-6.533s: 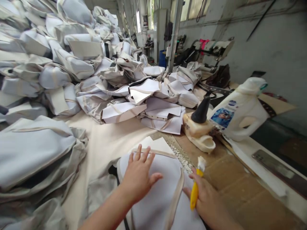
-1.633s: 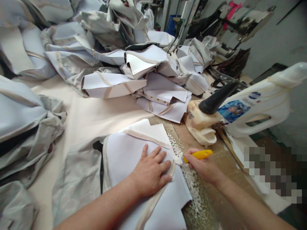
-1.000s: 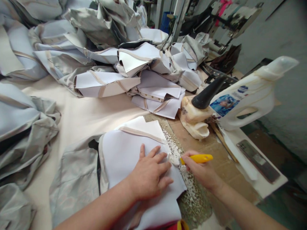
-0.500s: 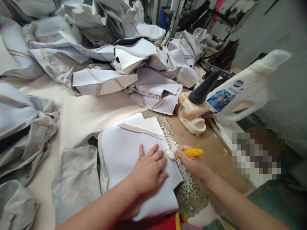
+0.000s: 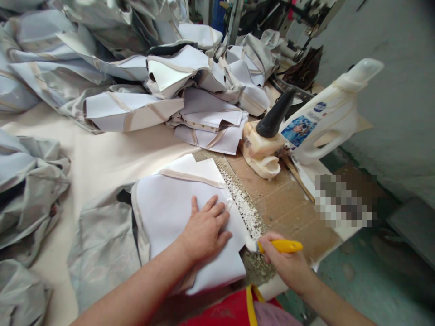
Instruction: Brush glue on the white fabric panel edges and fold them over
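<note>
My left hand (image 5: 205,228) lies flat with its fingers spread on a pale lavender-white fabric piece (image 5: 163,203), which has a beige strip and joins grey cloth on its left. Closed round a yellow-handled brush (image 5: 283,246) is my right hand (image 5: 285,262). The bristle end rests by the fabric's right edge, near a notched corner, over a strip crusted with white residue (image 5: 246,210). A whitish wet patch shows on the fabric edge beyond my left fingertips.
Behind the fabric lies a heap of grey and white sewn pieces (image 5: 132,108). A crusted pot with a black cone (image 5: 275,113) and a white jug (image 5: 333,113) stand on the right. More grey cloth (image 5: 30,194) lies left.
My right hand and the brush have moved down along the fabric's right edge, toward me. My left hand stays flat on the fabric. The whole view has shifted slightly.
</note>
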{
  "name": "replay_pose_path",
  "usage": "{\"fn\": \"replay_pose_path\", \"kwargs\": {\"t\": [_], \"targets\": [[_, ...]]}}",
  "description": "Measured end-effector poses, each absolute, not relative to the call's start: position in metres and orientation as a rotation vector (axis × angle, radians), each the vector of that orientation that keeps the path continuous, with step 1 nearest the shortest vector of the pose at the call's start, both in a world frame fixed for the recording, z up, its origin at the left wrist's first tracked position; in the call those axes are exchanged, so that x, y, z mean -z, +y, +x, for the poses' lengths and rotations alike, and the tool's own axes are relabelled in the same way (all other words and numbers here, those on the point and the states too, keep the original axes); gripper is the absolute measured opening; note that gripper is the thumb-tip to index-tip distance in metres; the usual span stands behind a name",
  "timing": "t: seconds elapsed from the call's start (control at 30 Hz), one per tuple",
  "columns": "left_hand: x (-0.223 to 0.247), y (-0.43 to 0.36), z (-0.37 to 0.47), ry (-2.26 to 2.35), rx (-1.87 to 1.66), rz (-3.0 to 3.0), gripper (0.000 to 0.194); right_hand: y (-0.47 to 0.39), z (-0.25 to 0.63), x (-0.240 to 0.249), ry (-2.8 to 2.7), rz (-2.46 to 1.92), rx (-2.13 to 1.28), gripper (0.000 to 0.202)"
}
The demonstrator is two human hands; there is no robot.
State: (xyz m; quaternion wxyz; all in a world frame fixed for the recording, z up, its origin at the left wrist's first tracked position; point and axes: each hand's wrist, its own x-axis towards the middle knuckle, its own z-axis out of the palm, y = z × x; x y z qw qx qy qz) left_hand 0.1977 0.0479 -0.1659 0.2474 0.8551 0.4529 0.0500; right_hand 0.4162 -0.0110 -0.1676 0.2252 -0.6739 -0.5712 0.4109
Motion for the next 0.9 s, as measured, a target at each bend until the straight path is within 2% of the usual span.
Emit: {"fn": "replay_pose_path", "kwargs": {"t": [0.47, 0.9], "targets": [[0.164, 0.048, 0.198, 1.237, -0.123, 2.308, 0.033, -0.006, 0.43, 0.164, -1.801, -1.702, -0.963, 0.031], [0.161, 0.049, 0.195, 1.242, -0.123, 2.192, 0.034, 0.067, 0.402, 0.179, -1.814, -1.454, -0.981, 0.024]]}}
